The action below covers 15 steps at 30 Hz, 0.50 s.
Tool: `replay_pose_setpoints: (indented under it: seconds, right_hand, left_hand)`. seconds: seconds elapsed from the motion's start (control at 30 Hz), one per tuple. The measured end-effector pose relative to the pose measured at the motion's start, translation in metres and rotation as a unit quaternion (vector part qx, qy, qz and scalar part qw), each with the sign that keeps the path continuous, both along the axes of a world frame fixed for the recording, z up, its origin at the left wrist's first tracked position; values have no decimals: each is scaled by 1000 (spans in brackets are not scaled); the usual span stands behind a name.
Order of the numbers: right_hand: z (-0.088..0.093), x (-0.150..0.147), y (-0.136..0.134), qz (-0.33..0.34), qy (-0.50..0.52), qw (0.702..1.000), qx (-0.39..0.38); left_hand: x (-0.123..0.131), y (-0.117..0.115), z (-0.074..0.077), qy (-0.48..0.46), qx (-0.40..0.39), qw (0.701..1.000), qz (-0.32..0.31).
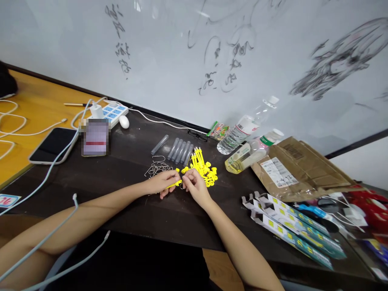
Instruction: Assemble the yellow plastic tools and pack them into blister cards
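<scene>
My left hand (162,182) rests on the dark table (127,194) and pinches a small yellow plastic piece (175,184). My right hand (194,184) meets it from the right, fingers closed on the same piece's other end. Just beyond my fingers lies a pile of yellow plastic pieces (203,166). A heap of thin metal wire hooks (157,167) sits left of that pile. Several clear plastic tubes (178,149) lie in a row behind.
Two plastic bottles (242,131) (251,152) lie on their sides at right, beside a cardboard box (300,169) and printed packaging cards (291,228). A phone (53,145), power strip (110,113) and white cables (45,178) are at left. A whiteboard wall stands behind.
</scene>
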State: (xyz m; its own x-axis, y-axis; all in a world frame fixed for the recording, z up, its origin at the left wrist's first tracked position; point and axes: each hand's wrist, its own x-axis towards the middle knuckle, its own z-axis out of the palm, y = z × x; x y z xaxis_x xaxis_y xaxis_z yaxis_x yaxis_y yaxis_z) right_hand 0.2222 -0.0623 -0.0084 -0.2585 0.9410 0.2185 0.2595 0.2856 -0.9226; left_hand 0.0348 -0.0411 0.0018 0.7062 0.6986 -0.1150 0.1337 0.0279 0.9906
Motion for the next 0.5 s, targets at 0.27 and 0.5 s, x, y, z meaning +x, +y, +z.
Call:
replay_pose_setpoints:
  seconds: [0.27,0.5]
  right_hand:
    - [0,-1,-2,15,-1,1000,-27]
    - [-1,1,-1,9,-5,1000,-28]
  left_hand:
    - [3,-3,3,6,-65,998,1]
    - [3,-3,5,0,-99,995,9]
